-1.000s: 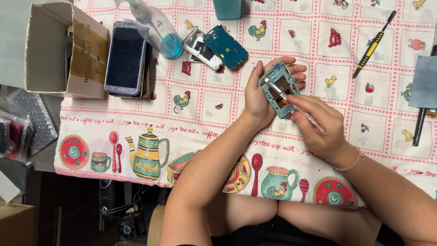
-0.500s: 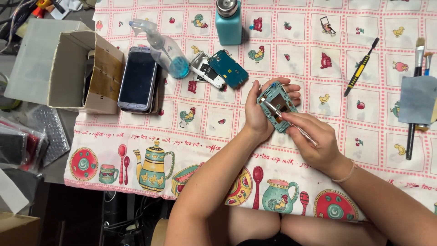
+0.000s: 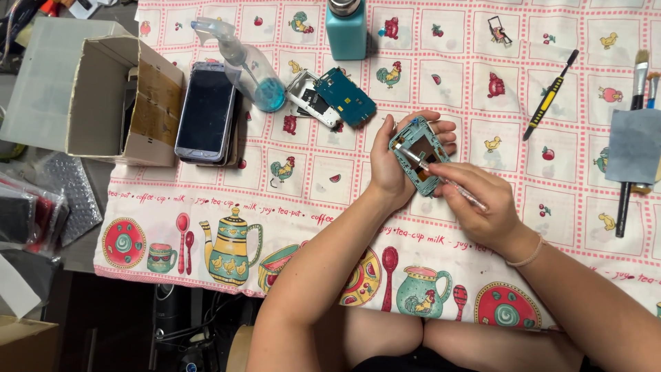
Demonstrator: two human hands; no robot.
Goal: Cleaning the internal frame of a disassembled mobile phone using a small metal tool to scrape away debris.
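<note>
My left hand (image 3: pixel 392 162) grips a small teal phone frame (image 3: pixel 421 155), holding it tilted just above the patterned tablecloth (image 3: pixel 482 83). My right hand (image 3: pixel 482 203) holds a thin clear-handled tool (image 3: pixel 447 180) like a pen, and its tip rests inside the opened frame. A teal circuit board (image 3: pixel 348 103) and a white phone part (image 3: pixel 310 103) lie a short way up and to the left of my left hand.
A dark phone (image 3: pixel 205 114) lies next to an open cardboard box (image 3: pixel 103 89). A spray bottle with blue liquid (image 3: pixel 248 65) and a teal dispenser bottle (image 3: pixel 346 27) stand at the back. A yellow-black pry tool (image 3: pixel 549 96), brushes (image 3: pixel 637 103) and a grey cloth (image 3: pixel 635 145) lie right.
The view has shifted so the table sits lower and further right in frame. My hands stay on the frame, with the tool tip moved slightly inside it.
</note>
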